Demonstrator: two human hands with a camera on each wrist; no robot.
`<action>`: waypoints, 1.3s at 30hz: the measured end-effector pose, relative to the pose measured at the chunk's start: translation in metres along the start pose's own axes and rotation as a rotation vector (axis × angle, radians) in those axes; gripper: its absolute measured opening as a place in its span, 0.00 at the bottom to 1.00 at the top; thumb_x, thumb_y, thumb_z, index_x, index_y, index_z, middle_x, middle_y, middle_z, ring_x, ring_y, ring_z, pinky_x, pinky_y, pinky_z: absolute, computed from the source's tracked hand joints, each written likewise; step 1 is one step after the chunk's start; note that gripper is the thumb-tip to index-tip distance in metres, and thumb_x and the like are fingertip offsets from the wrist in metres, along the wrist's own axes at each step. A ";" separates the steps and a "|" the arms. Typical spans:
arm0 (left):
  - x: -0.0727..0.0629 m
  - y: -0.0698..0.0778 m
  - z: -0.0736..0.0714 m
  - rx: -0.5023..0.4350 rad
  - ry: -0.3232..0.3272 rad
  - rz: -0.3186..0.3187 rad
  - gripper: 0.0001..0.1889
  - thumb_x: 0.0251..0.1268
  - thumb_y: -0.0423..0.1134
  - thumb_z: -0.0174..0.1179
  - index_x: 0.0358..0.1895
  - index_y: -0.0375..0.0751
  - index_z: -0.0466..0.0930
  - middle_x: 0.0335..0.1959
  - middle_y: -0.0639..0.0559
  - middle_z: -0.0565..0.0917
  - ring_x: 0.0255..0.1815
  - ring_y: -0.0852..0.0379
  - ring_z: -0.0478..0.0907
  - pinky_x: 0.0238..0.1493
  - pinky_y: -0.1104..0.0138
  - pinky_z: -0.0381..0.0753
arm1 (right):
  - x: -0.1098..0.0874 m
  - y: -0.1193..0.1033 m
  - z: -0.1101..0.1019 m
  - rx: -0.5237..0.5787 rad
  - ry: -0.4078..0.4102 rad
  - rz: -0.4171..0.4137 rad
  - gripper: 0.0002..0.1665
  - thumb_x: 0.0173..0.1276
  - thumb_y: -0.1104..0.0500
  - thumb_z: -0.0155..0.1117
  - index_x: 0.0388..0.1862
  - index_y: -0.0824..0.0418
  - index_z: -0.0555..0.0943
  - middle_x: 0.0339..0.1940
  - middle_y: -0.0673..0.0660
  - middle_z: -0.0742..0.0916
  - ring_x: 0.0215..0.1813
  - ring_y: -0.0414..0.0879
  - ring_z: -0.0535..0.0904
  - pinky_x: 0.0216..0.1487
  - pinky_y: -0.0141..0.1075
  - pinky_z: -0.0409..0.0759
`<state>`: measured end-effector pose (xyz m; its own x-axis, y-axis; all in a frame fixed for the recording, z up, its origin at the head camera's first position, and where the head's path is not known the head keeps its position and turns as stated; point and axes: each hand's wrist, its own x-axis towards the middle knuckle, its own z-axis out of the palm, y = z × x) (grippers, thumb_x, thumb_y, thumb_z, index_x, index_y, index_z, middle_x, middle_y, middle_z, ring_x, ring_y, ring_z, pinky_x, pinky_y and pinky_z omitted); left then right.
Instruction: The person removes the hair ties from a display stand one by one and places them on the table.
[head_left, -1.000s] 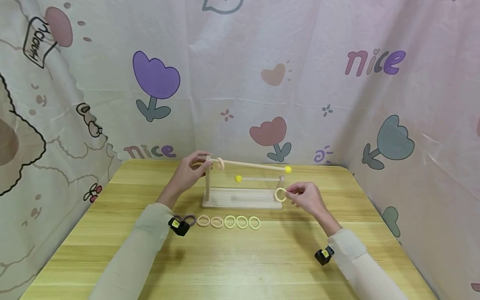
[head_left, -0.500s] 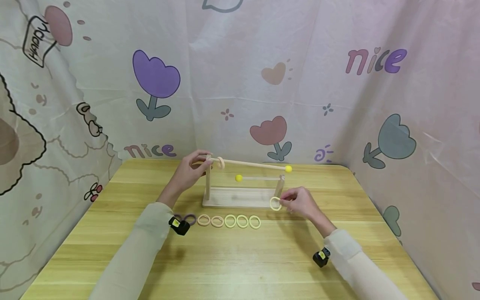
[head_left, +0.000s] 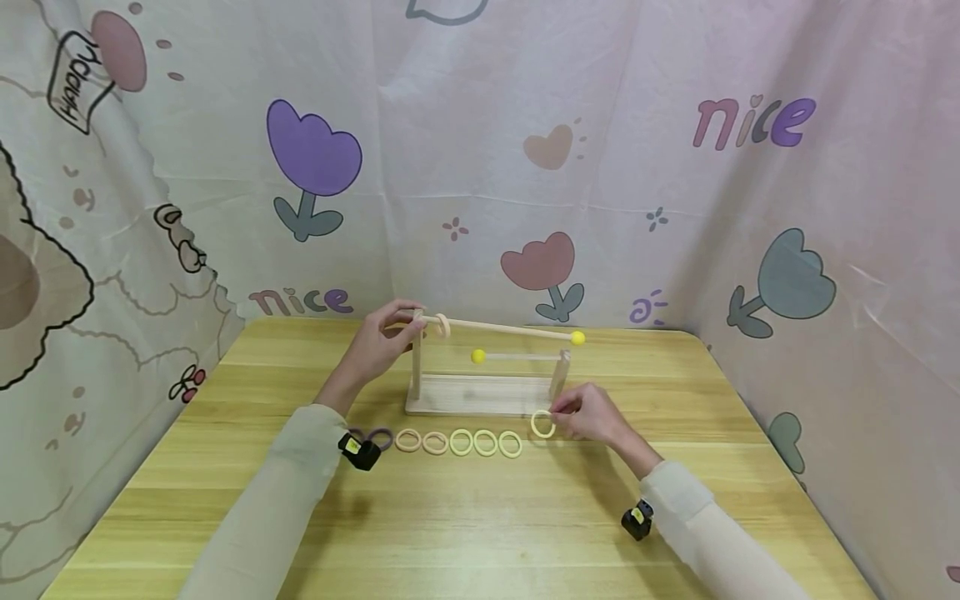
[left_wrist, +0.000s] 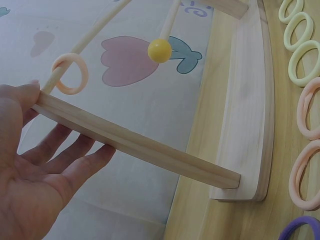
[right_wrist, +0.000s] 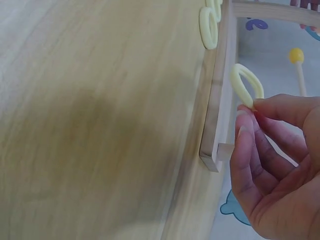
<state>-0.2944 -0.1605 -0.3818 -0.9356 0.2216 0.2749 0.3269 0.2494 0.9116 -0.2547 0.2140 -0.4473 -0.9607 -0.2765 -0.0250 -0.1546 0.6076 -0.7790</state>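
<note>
A wooden stand (head_left: 480, 397) has a flat base and a post at each end. My left hand (head_left: 379, 340) grips the top of its left post (left_wrist: 135, 144), thumb at the upper end and fingers along the far side. A peach ring (left_wrist: 83, 76) hangs on the upper rod (head_left: 502, 327), close to that post. Between thumb and fingertips, my right hand (head_left: 592, 415) pinches a pale yellow ring (right_wrist: 239, 86), held upright in front of the stand's right end. The ring is off the rods and just right of the row of rings.
In front of the stand, several rings lie in a row: yellow (left_wrist: 292, 65), peach (left_wrist: 293, 176) and purple (left_wrist: 299, 222); my left wrist camera partly covers the purple end. The lower rod (head_left: 519, 357) points left and ends in a yellow ball (head_left: 478, 356). A printed curtain hangs behind the table.
My right hand has brought the yellow ring left and toward me, from beside the right post to near the row's right end. The left hand stays on the post.
</note>
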 end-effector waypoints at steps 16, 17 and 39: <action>0.001 -0.001 0.000 0.018 0.007 0.001 0.20 0.80 0.42 0.57 0.66 0.35 0.73 0.57 0.31 0.81 0.61 0.26 0.80 0.61 0.50 0.85 | -0.001 0.003 0.012 0.008 -0.079 0.020 0.04 0.65 0.68 0.71 0.38 0.69 0.89 0.27 0.60 0.89 0.19 0.39 0.77 0.20 0.27 0.78; 0.001 -0.002 0.000 0.017 0.009 0.002 0.20 0.79 0.42 0.57 0.66 0.35 0.74 0.57 0.31 0.81 0.61 0.26 0.80 0.61 0.50 0.85 | -0.001 0.003 0.013 0.010 -0.085 0.026 0.04 0.65 0.68 0.71 0.38 0.69 0.89 0.27 0.60 0.89 0.20 0.39 0.77 0.20 0.27 0.79; 0.001 -0.003 0.000 0.020 0.010 0.002 0.18 0.79 0.43 0.58 0.65 0.39 0.75 0.57 0.32 0.82 0.61 0.27 0.81 0.61 0.50 0.86 | 0.000 0.010 0.023 -0.040 -0.093 0.028 0.03 0.65 0.67 0.71 0.37 0.67 0.89 0.24 0.56 0.89 0.19 0.41 0.79 0.20 0.29 0.80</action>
<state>-0.2960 -0.1610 -0.3840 -0.9363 0.2129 0.2793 0.3309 0.2679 0.9049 -0.2512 0.2033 -0.4693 -0.9395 -0.3257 -0.1062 -0.1387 0.6451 -0.7514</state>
